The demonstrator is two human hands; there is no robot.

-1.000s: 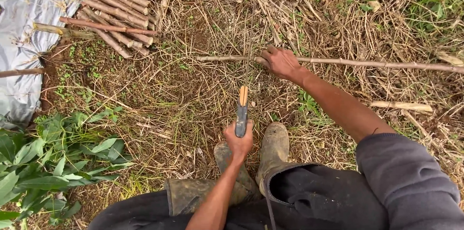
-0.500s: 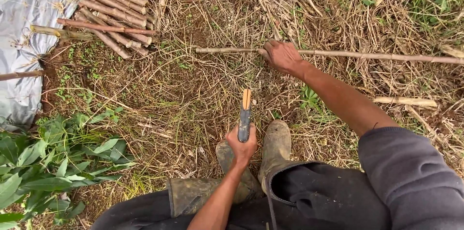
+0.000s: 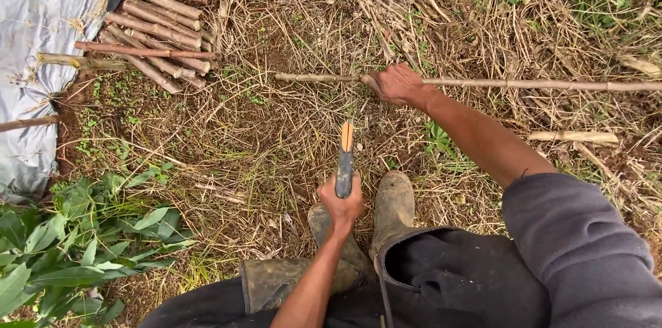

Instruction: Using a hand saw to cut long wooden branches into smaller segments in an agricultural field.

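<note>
My right hand (image 3: 396,84) reaches forward and grips a long thin stick (image 3: 538,84) that lies across the ground, near its left end. My left hand (image 3: 340,202) is closer to me, above my rubber boots (image 3: 393,207). It is closed on a knife (image 3: 345,159) with a dark blade and an orange tip, pointing away from me toward the stick. The blade tip is a short way below the stick and does not touch it.
A pile of cut stick pieces (image 3: 155,28) lies at the upper left beside a grey plastic sheet (image 3: 34,31). Green leafy plants (image 3: 76,245) grow at the lower left. Dry grass and loose sticks (image 3: 572,137) cover the ground.
Almost nothing. Both hands keep their grips and places; the view only shifts slightly.
</note>
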